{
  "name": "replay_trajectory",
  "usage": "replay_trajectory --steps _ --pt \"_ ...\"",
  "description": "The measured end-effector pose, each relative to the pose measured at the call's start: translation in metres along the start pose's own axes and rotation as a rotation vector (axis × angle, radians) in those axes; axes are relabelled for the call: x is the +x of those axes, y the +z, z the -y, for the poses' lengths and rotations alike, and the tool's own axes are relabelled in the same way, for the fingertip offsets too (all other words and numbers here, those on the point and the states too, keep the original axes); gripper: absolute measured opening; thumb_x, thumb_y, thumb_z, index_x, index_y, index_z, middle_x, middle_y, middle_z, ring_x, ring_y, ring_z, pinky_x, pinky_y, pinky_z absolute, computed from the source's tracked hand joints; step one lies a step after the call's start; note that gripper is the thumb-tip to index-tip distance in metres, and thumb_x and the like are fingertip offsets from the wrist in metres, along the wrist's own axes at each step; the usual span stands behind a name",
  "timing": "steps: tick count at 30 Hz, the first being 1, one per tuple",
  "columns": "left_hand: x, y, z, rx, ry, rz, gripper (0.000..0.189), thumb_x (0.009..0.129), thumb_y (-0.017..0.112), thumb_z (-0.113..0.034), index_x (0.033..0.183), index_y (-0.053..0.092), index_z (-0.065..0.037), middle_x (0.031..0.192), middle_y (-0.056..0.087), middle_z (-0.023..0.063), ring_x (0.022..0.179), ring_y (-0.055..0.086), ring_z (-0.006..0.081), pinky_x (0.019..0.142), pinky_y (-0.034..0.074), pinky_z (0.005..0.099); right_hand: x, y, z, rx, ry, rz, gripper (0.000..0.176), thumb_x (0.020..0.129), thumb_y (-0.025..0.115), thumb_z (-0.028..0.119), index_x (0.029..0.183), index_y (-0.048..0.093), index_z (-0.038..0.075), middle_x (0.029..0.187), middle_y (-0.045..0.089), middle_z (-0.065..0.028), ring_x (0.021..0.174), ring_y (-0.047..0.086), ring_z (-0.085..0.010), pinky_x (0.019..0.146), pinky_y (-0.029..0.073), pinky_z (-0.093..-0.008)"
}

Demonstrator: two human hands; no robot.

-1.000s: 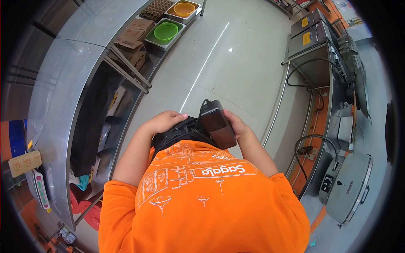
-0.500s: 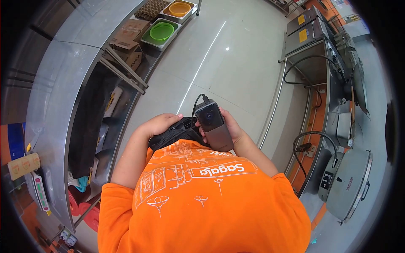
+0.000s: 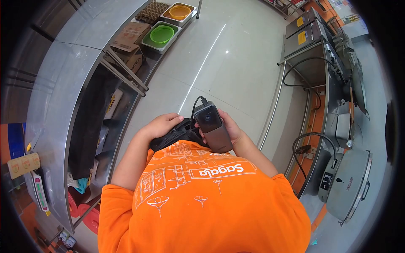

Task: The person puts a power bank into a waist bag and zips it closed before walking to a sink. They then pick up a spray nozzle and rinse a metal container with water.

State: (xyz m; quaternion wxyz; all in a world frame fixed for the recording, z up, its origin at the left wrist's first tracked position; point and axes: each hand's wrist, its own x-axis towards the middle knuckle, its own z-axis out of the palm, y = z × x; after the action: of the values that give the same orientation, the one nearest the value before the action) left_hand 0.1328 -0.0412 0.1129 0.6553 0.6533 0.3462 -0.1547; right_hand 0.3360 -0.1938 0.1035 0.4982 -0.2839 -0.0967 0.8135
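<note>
My right hand (image 3: 231, 130) grips a dark grey box-shaped device (image 3: 213, 126) with a round dark face at its upper end, held in front of my orange shirt. A black cable (image 3: 196, 106) runs from the device's top down toward a black pouch (image 3: 176, 134) at my waist. My left hand (image 3: 161, 125) rests on the pouch's upper edge, fingers curled over it. The pouch's inside is hidden.
A steel counter (image 3: 63, 80) curves along my left, with cardboard boxes (image 3: 131, 36) and trays holding a green basket (image 3: 162, 33) and an orange basket (image 3: 179, 12) beneath it. Steel cooking equipment (image 3: 337, 126) with hoses lines the right. Tiled floor (image 3: 236, 63) lies ahead.
My right hand turned the device so its round face points up toward me, and lifted it slightly. My left hand stayed on the pouch.
</note>
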Motion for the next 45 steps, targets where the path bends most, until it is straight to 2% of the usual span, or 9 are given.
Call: replay_trajectory --steps 5,8,11,20,25,29,36,38,45 --pt "-0.002 0.011 0.004 0.258 0.387 -0.108 0.033 0.092 0.047 -0.031 0.116 0.054 -0.011 0.105 0.053 0.0163 0.099 0.053 0.0282 0.088 0.041 0.0341 -0.009 -0.005 0.006 -0.224 -0.187 0.084 0.072 0.069 0.072 0.047 0.121 0.048 0.002 0.112 0.057 -0.0118 0.104 0.054 -0.0203 0.088 0.044 -0.0319" --pt "-0.007 0.012 0.0 0.295 0.359 -0.082 0.032 0.089 0.05 -0.035 0.113 0.055 -0.014 0.106 0.05 0.016 0.101 0.051 0.0317 0.089 0.041 0.0367 -0.016 0.008 0.014 -0.432 -0.167 -0.021 0.082 0.057 0.083 0.032 0.123 0.046 0.003 0.115 0.055 -0.0091 0.11 0.049 -0.0178 0.093 0.039 -0.0307" --pt "-0.008 0.016 -0.004 0.411 0.294 -0.092 0.034 0.084 0.055 -0.04 0.108 0.056 -0.016 0.107 0.05 0.0162 0.101 0.052 0.0326 0.089 0.041 0.0377 -0.026 0.016 0.021 -0.887 -0.223 -0.184 0.072 0.061 0.079 0.021 0.123 0.046 0.004 0.112 0.056 -0.008 0.105 0.051 -0.0173 0.092 0.039 -0.031" --pt "-0.004 0.013 -0.01 0.472 0.234 -0.047 0.023 0.079 0.061 -0.021 0.099 0.059 -0.009 0.105 0.052 0.0146 0.099 0.052 0.0325 0.086 0.043 0.037 -0.026 0.018 0.008 -0.887 -0.211 -0.298 0.068 0.063 0.073 0.01 0.125 0.044 0.005 0.112 0.053 -0.0083 0.104 0.05 -0.0175 0.092 0.04 -0.0312" --pt "0.011 0.022 0.005 0.459 0.478 -0.433 0.014 0.081 0.059 -0.014 0.089 0.06 -0.003 0.094 0.054 0.0133 0.09 0.054 0.0295 0.078 0.044 0.0343 -0.019 0.032 -0.003 -1.203 -0.524 -0.251 0.075 0.062 0.071 0.006 0.13 0.04 0.01 0.118 0.037 -0.0107 0.115 0.041 -0.023 0.093 0.039 -0.0335" --pt "0.013 0.019 -0.003 0.52 0.463 -0.499 0.012 0.082 0.059 -0.014 0.085 0.061 -0.002 0.087 0.054 0.0129 0.082 0.054 0.0282 0.073 0.044 0.0344 -0.013 0.036 -0.019 -1.215 -0.526 -0.172 0.075 0.062 0.074 0.008 0.13 0.042 0.014 0.118 0.038 -0.0107 0.113 0.042 -0.0255 0.098 0.034 -0.0331" --pt "-0.002 0.02 -0.021 0.201 0.492 -0.408 0.014 0.083 0.059 -0.013 0.085 0.062 0.001 0.076 0.054 0.0114 0.072 0.054 0.0239 0.067 0.044 0.0318 -0.013 0.044 -0.008 -1.066 -0.189 -0.091 0.067 0.066 0.071 0.006 0.126 0.042 0.011 0.12 0.043 -0.0105 0.117 0.042 -0.0249 0.099 0.035 -0.0332" --pt "-0.007 0.024 -0.028 0.206 0.504 -0.429 0.014 0.083 0.059 -0.012 0.085 0.062 0.001 0.076 0.054 0.011 0.07 0.054 0.0228 0.066 0.043 0.0312 -0.014 0.042 -0.009 -1.275 -0.442 -0.073 0.062 0.066 0.071 0.007 0.122 0.042 0.007 0.119 0.044 -0.0123 0.114 0.045 -0.028 0.096 0.039 -0.0349" --pt "-0.008 0.03 -0.035 0.18 0.482 -0.431 0.014 0.083 0.059 -0.012 0.084 0.062 0.001 0.075 0.054 0.011 0.068 0.054 0.0227 0.065 0.043 0.0307 -0.025 0.054 -0.01 -1.67 -0.577 -0.177 0.057 0.065 0.07 0.009 0.115 0.043 0.0 0.104 0.046 -0.0158 0.099 0.051 -0.0332 0.083 0.047 -0.037"
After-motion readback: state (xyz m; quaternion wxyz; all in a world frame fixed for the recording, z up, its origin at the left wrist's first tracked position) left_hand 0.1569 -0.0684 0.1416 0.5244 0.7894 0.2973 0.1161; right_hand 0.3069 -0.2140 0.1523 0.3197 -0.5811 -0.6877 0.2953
